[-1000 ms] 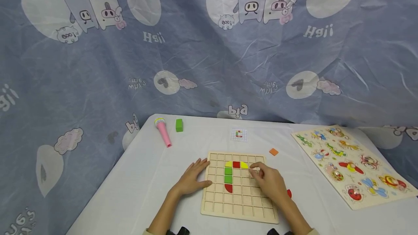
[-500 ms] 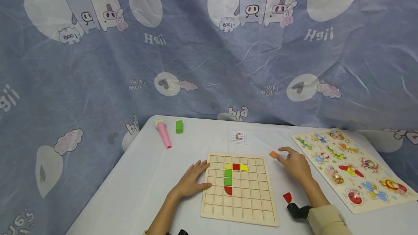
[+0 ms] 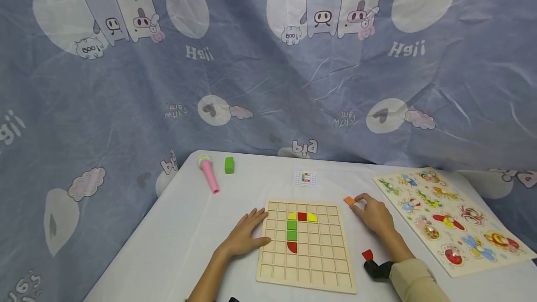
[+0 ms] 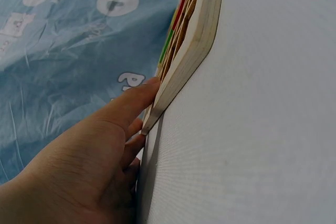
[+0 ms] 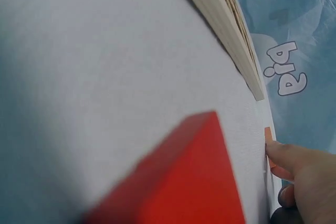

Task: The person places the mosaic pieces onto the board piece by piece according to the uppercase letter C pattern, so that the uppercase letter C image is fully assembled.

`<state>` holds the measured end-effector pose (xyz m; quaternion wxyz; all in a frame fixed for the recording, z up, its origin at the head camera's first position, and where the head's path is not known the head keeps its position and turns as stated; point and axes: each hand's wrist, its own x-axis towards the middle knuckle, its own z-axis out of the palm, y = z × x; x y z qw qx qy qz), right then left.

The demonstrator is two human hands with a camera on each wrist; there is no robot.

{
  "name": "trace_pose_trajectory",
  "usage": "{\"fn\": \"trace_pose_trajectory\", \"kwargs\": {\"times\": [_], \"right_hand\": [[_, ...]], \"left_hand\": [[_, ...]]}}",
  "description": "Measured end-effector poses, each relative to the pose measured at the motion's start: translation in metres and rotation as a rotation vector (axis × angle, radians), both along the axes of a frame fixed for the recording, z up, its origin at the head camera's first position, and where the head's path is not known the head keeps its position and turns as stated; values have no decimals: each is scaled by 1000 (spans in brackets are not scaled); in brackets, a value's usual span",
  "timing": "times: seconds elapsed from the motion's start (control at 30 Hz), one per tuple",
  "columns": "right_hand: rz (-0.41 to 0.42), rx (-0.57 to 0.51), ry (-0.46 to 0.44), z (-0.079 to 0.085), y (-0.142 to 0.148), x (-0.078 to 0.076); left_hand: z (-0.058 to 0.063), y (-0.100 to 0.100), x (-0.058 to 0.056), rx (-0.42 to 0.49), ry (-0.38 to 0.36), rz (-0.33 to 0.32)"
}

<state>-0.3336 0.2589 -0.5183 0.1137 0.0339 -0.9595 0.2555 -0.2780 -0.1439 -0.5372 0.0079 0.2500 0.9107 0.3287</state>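
Note:
A wooden grid board (image 3: 319, 264) lies on the table, with yellow, red and green tiles set in a bent row in its cells; one is a green tile (image 3: 292, 235). My left hand (image 3: 243, 236) rests at the board's left edge, fingers spread and thumb on the rim; the left wrist view shows the thumb (image 4: 142, 95) against that edge. Beyond the board's upper right corner, my right hand (image 3: 375, 216) pinches an orange square tile (image 3: 349, 201) between thumb and index finger. The tile (image 5: 269, 135) is partly covered by the fingers in the right wrist view.
A red tile (image 3: 367, 255) lies right of the board, close to the black wrist camera. A small pattern card (image 3: 306, 178), a green block (image 3: 229, 165) and a pink toy microphone (image 3: 209, 175) sit farther back. An insect puzzle board (image 3: 457, 227) occupies the right side.
My right hand has left the board's upper right area, moved right to the orange tile and closed finger and thumb on it. The left hand has stayed at the board's edge.

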Motion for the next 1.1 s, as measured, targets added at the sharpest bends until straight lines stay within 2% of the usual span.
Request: {"fn": "trace_pose_trajectory", "kwargs": {"times": [0.4, 0.57, 0.73, 0.9, 1.1], "right_hand": [[-53, 25, -4, -6, -4, -5], [-62, -10, -14, -6, 1, 2], [-57, -49, 36, 6, 4, 13], [23, -85, 147, 26, -6, 29], [261, -144, 223, 45, -46, 60]], "left_hand": [[-2, -1, 2, 6, -10, -1], [-3, 1, 2, 8, -15, -4], [-2, 2, 2, -10, -14, 0], [1, 2, 0, -14, 2, 7], [4, 0, 0, -26, 6, 5]]}}
